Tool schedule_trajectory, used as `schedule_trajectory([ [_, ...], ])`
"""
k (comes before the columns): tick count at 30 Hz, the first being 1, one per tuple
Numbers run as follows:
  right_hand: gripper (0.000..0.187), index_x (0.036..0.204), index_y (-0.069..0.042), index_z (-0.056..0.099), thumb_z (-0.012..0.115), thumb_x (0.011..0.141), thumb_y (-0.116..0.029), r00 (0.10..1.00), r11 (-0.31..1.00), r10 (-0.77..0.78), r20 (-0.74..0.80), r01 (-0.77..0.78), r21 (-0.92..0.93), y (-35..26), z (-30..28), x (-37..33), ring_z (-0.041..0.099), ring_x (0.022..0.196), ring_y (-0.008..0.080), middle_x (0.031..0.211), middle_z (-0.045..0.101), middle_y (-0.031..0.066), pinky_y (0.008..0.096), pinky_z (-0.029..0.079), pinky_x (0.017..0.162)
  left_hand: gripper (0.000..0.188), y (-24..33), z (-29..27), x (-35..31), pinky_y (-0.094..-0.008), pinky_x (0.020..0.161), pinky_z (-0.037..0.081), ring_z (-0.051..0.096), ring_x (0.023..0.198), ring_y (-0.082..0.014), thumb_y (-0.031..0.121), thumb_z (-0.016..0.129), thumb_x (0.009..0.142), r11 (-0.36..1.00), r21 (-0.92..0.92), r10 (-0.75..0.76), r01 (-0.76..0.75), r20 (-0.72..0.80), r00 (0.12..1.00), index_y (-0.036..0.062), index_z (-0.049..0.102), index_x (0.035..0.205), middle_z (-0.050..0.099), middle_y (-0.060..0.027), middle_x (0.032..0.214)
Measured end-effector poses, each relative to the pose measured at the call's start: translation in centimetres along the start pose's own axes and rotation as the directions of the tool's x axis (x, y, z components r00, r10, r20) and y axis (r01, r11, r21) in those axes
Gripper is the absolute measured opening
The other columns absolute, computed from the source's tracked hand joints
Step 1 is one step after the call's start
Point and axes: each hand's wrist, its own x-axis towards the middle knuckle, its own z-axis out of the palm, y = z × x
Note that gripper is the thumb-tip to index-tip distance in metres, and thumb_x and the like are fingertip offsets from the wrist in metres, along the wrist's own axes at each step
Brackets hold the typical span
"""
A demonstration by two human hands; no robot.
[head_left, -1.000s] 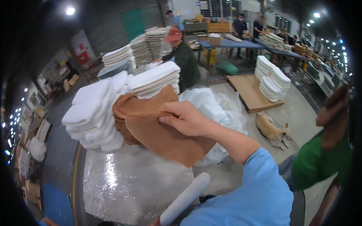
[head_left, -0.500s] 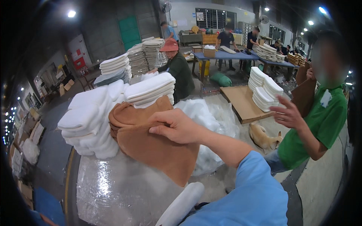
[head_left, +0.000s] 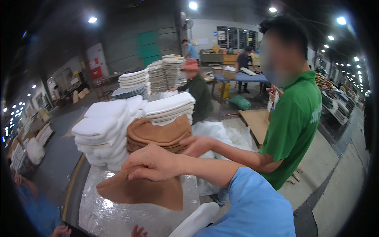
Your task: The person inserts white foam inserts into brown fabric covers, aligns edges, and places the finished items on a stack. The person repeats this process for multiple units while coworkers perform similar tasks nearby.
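"Item one?"
"Brown fabric piece [head_left: 156, 193], over the plastic-wrapped worktop [head_left: 90, 201], right hand [head_left: 152, 162] fingers clamped on its upper edge."
"Left hand [head_left: 138, 231]?"
"By the near edge, mostly cropped; cannot tell its grip."
"Beyond?"
"Brown fabric stack [head_left: 158, 132], far edge; white pads [head_left: 94, 125], far left corner; co-worker's hand [head_left: 196, 146] beside brown stack."

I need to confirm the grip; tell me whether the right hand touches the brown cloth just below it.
Touching. The head view shows the right hand pinching the brown cloth near its top edge.
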Motion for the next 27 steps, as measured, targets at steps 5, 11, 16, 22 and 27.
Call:
schedule_trajectory([
  [5,0.023,0.113,-0.007,0.071,0.075,0.098,-0.024,0.993,0.989,-0.116,-0.019,0.118,0.089,-0.4,4.2,2.1,0.071,0.085,0.0341,0.094,0.072,0.0135,0.04,0.054,0.074,0.057,2.6,0.3,3.0,-0.044,0.114,0.047,0.056,0.138,-0.027,0.024,0.068,0.105,0.87,-0.435,0.27,-0.23,0.03,0.962,0.0048,0.048,0.155,0.056,-0.0138,0.153],
  [11,0.021,0.119,-0.005,0.073,0.072,0.1,-0.013,0.997,0.975,-0.01,-0.07,0.026,0.222,0.8,5.7,1.3,0.074,0.095,0.0221,0.104,0.076,0.0112,0.0338,0.056,0.084,0.064,5.1,0.5,0.0,-0.0421,0.113,0.048,0.059,0.134,-0.0278,0.026,0.074,0.102,0.815,-0.426,0.291,-0.392,-0.284,0.914,-0.0014,0.048,0.153,0.059,-0.0145,0.149],
  [16,0.02,0.119,-0.001,0.072,0.068,0.106,-0.016,0.923,0.815,0.386,0.008,-0.345,0.465,3.7,8.5,-0.9,0.063,0.094,0.0078,0.1,0.073,0.0017,0.0295,0.053,0.085,0.07,5.7,-0.4,-4.4,-0.0539,0.113,0.05,0.061,0.135,-0.0349,0.038,0.077,0.096,0.699,-0.521,0.437,-0.49,-0.232,0.869,0.0067,0.053,0.153,0.061,-0.0129,0.151],
  [22,0.011,0.108,-0.003,0.071,0.065,0.107,-0.013,0.854,0.594,0.499,0.151,-0.463,0.658,5.6,13.4,-3.2,0.057,0.089,0.0039,0.098,0.064,-0.0043,0.0237,0.047,0.077,0.075,2.4,-0.5,-5.6,-0.0561,0.117,0.046,0.058,0.139,-0.0341,0.05,0.071,0.099,0.491,-0.753,0.426,-0.439,-0.232,0.874,0.0054,0.05,0.155,0.059,-0.0162,0.153],
  [27,0.02,0.122,-0.003,0.068,0.063,0.109,-0.018,0.873,0.589,0.466,0.143,-0.427,0.686,9.8,17.9,-6.0,0.063,0.096,0.007,0.107,0.071,-0.0022,0.0262,0.051,0.086,0.076,4.6,3.7,-5.4,-0.0527,0.114,0.05,0.063,0.131,-0.0347,0.045,0.076,0.094,0.441,-0.834,0.187,-0.332,-0.276,0.943,0.0017,0.053,0.152,0.062,-0.0169,0.148],
])
